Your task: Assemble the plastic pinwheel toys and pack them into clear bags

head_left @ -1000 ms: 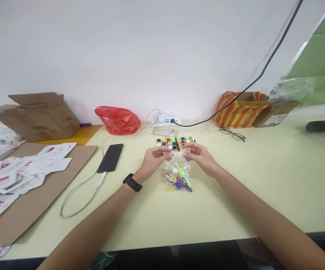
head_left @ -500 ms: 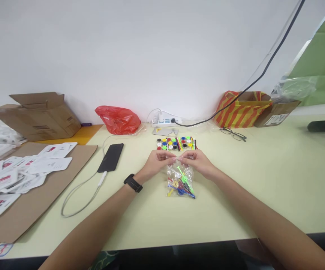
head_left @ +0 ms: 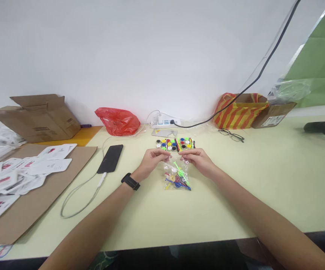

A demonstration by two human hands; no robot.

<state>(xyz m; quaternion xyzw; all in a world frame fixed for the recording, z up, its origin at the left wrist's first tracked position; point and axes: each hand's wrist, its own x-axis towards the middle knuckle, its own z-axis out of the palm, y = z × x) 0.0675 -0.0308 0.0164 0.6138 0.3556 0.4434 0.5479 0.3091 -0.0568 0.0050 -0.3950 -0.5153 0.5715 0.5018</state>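
A small clear plastic bag [head_left: 177, 176] with several coloured plastic pieces inside hangs just above the pale yellow table [head_left: 235, 180]. My left hand [head_left: 152, 160], with a black watch on its wrist, pinches the bag's top left corner. My right hand [head_left: 197, 160] pinches the top right corner. Both hands are closed on the bag's upper edge, a short gap between them. Just behind the hands lies a flat set of round coloured paint pots [head_left: 175, 143].
A black phone [head_left: 111, 158] on a white cable lies to the left. Cardboard sheet with white cards [head_left: 24, 170] and a cardboard box [head_left: 42, 118] stand far left. Red bag [head_left: 117, 120], power strip [head_left: 163, 121], glasses [head_left: 231, 134] and striped bag [head_left: 239, 110] line the back.
My hands drew together on the bag's top edge, then spread slightly apart again. The bag dipped lower and came back up a little.
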